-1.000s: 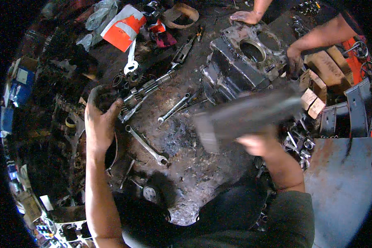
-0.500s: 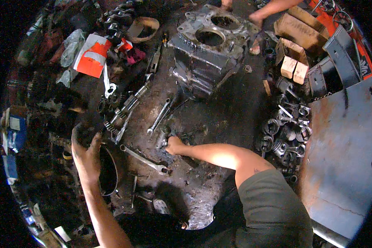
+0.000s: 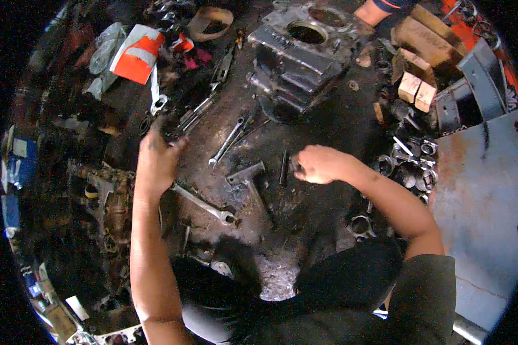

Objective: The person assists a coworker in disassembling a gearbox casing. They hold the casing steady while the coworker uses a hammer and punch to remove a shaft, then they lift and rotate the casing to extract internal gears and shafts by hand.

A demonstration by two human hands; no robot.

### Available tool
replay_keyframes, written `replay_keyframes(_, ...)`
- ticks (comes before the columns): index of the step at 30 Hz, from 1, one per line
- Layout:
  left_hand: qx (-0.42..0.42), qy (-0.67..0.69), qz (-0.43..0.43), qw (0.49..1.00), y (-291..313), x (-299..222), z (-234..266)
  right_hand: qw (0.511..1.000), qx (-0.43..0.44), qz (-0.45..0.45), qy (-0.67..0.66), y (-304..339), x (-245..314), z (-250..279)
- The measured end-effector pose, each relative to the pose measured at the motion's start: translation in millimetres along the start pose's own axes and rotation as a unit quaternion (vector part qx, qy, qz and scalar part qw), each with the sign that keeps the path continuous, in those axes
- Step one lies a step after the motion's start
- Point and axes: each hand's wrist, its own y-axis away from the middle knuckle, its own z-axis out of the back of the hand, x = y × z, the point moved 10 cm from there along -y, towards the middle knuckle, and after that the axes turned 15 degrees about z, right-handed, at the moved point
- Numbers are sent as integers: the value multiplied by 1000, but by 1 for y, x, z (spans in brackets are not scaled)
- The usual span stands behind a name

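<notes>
The left hand (image 3: 155, 158) grips a dark metal part (image 3: 170, 131) among the wrenches at the left of the oily floor (image 3: 339, 126). The right hand (image 3: 319, 164) is curled around a small dark piece (image 3: 294, 164) (too small to identify), just right of a thin rod (image 3: 282, 168). A hammer (image 3: 248, 178) lies between the hands, a spanner (image 3: 204, 204) below the left one. The engine block (image 3: 302, 57) stands beyond, where another person's hand (image 3: 371, 12) rests.

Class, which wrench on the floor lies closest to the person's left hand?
The combination wrench just below the left hand, beside the forearm; the other wrench lies farther right.
</notes>
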Motion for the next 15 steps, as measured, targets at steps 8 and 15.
replay_keyframes(8,162,-138,18,977,4,15,-53,991,-114,-64,27,-43,-58,5)
replay_keyframes(15,160,-107,4,981,7,9,-46,991,86,-105,-17,-43,-90,-97)
